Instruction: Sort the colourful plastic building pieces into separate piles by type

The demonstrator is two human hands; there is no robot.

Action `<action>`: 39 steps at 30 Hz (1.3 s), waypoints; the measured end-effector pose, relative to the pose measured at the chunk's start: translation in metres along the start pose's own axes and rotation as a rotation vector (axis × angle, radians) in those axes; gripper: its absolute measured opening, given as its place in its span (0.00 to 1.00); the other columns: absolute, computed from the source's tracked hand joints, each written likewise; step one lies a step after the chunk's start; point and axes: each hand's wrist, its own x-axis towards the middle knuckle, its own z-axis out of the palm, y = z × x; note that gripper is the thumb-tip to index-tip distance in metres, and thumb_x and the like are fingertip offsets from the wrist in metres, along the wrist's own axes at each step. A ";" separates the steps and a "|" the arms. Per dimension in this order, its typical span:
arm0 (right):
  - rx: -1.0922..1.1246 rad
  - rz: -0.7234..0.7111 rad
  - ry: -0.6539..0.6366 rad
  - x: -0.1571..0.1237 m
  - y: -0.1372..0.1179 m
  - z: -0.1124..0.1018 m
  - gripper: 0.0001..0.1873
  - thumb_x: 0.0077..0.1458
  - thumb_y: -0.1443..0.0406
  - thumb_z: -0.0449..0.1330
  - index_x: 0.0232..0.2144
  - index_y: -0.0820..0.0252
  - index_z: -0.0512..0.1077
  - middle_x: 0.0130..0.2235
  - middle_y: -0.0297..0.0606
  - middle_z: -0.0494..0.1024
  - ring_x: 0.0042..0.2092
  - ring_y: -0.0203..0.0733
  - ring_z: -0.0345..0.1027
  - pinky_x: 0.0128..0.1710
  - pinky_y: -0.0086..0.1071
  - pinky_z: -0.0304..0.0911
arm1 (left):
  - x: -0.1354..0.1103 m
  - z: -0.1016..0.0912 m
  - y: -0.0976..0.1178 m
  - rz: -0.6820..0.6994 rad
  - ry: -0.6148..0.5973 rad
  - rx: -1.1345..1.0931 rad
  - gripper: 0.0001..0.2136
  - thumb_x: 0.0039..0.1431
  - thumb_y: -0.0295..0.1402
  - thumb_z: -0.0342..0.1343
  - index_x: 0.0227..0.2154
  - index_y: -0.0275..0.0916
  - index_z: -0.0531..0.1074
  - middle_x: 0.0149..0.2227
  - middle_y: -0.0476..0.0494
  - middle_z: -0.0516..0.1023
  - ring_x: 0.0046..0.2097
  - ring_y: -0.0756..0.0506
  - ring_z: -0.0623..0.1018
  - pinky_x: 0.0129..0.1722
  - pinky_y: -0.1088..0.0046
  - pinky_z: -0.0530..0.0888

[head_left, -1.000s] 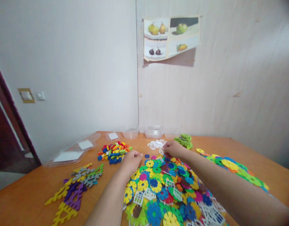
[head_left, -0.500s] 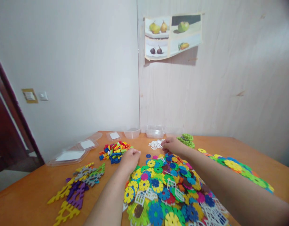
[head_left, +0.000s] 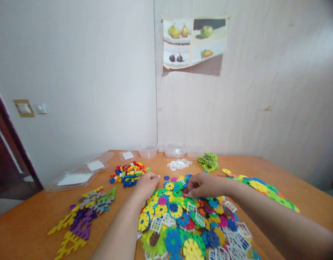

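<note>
Beyond the mixed pile (head_left: 184, 218), a bare lane of surface (head_left: 158, 166) leads back between the bricks (head_left: 129, 174) and the white window pieces (head_left: 179, 164), clear tubs (head_left: 175, 150) closing its far end. Left of the pile, the left forearm (head_left: 121, 220) bars the way, with open room from there to the notched tiles (head_left: 83, 225). Right of the pile, the right forearm (head_left: 266, 207) slants across, the line of discs (head_left: 260, 186) behind it.

Fruit poster (head_left: 195, 43), possible wall switch (head_left: 24, 108)

No lettering, number or brand can be read on the paper poster of fruit (head_left: 195, 42) on the pale wall (head_left: 95, 72), or on the white rectangular panels (head_left: 74, 179) of the clear plastic lids (head_left: 50, 185) on the orange-brown worktop (head_left: 25, 224).
</note>
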 end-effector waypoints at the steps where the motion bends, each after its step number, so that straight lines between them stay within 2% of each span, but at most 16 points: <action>1: -0.013 -0.014 -0.011 0.000 0.000 0.002 0.13 0.49 0.54 0.62 0.30 0.59 0.75 0.26 0.31 0.71 0.28 0.33 0.59 0.23 0.25 0.52 | -0.001 0.000 0.001 0.005 -0.010 -0.013 0.12 0.53 0.43 0.53 0.23 0.39 0.69 0.23 0.49 0.71 0.28 0.47 0.69 0.28 0.72 0.62; 5: -0.054 -0.040 -0.020 0.002 -0.003 0.008 0.12 0.51 0.57 0.60 0.26 0.60 0.72 0.22 0.29 0.66 0.24 0.31 0.55 0.22 0.26 0.48 | -0.002 0.000 0.002 0.007 -0.024 -0.039 0.13 0.53 0.44 0.53 0.24 0.39 0.69 0.23 0.49 0.71 0.28 0.47 0.69 0.29 0.72 0.63; 8: -0.031 -0.050 0.092 0.007 -0.003 0.007 0.10 0.52 0.62 0.58 0.22 0.61 0.69 0.21 0.28 0.63 0.24 0.30 0.53 0.22 0.26 0.47 | -0.002 0.001 0.002 0.001 -0.029 -0.050 0.13 0.53 0.44 0.53 0.24 0.39 0.69 0.23 0.49 0.71 0.28 0.47 0.68 0.29 0.73 0.62; 10: 0.075 -0.033 0.185 0.013 0.000 0.005 0.08 0.51 0.63 0.58 0.24 0.61 0.70 0.22 0.28 0.65 0.25 0.31 0.56 0.23 0.25 0.50 | -0.002 0.002 0.001 0.006 -0.022 -0.046 0.13 0.53 0.44 0.53 0.24 0.39 0.69 0.23 0.49 0.70 0.28 0.48 0.68 0.28 0.73 0.62; 13: 0.354 0.068 0.267 0.026 0.007 0.003 0.05 0.49 0.64 0.59 0.27 0.61 0.71 0.22 0.30 0.70 0.24 0.31 0.60 0.23 0.24 0.54 | -0.002 0.002 0.002 0.024 0.000 -0.022 0.13 0.53 0.44 0.53 0.23 0.39 0.68 0.23 0.50 0.69 0.27 0.48 0.67 0.28 0.74 0.61; 15: 0.475 0.142 0.305 0.039 0.012 0.004 0.03 0.48 0.66 0.59 0.26 0.61 0.70 0.20 0.29 0.69 0.22 0.31 0.60 0.20 0.24 0.55 | -0.002 0.003 0.002 0.031 0.008 -0.004 0.13 0.53 0.44 0.53 0.23 0.39 0.68 0.22 0.50 0.69 0.27 0.48 0.67 0.28 0.74 0.61; 19: 0.537 0.224 0.358 0.067 0.018 0.006 0.04 0.46 0.70 0.59 0.22 0.61 0.67 0.16 0.29 0.67 0.18 0.31 0.58 0.17 0.24 0.54 | 0.000 0.002 0.001 0.006 -0.017 0.004 0.14 0.51 0.45 0.54 0.24 0.39 0.70 0.23 0.49 0.72 0.28 0.47 0.70 0.28 0.73 0.62; 21: 0.577 0.254 0.377 0.081 0.018 0.004 0.06 0.47 0.70 0.60 0.22 0.60 0.66 0.17 0.30 0.68 0.18 0.30 0.59 0.18 0.24 0.56 | 0.002 0.003 -0.001 -0.011 -0.023 0.003 0.13 0.51 0.45 0.55 0.25 0.39 0.71 0.23 0.49 0.72 0.28 0.47 0.70 0.28 0.73 0.62; 26: 0.631 0.304 0.445 0.099 0.017 -0.002 0.06 0.49 0.71 0.59 0.29 0.59 0.65 0.19 0.29 0.68 0.21 0.31 0.64 0.23 0.24 0.63 | 0.005 0.004 -0.005 -0.006 -0.019 -0.008 0.14 0.51 0.45 0.55 0.24 0.39 0.71 0.22 0.50 0.72 0.27 0.47 0.69 0.29 0.73 0.62; 32: 0.470 0.238 0.321 0.081 0.026 0.004 0.02 0.46 0.70 0.60 0.28 0.62 0.71 0.20 0.30 0.71 0.20 0.30 0.60 0.19 0.22 0.53 | 0.002 0.003 0.000 -0.006 -0.045 0.028 0.13 0.52 0.45 0.54 0.25 0.39 0.72 0.25 0.48 0.75 0.29 0.46 0.71 0.29 0.73 0.62; 39: 0.257 0.109 0.208 0.061 0.022 0.008 0.04 0.40 0.68 0.64 0.25 0.61 0.76 0.22 0.30 0.73 0.26 0.32 0.63 0.24 0.24 0.55 | 0.001 0.004 0.002 0.005 -0.073 0.007 0.14 0.51 0.45 0.55 0.26 0.38 0.72 0.26 0.46 0.77 0.30 0.46 0.73 0.29 0.73 0.64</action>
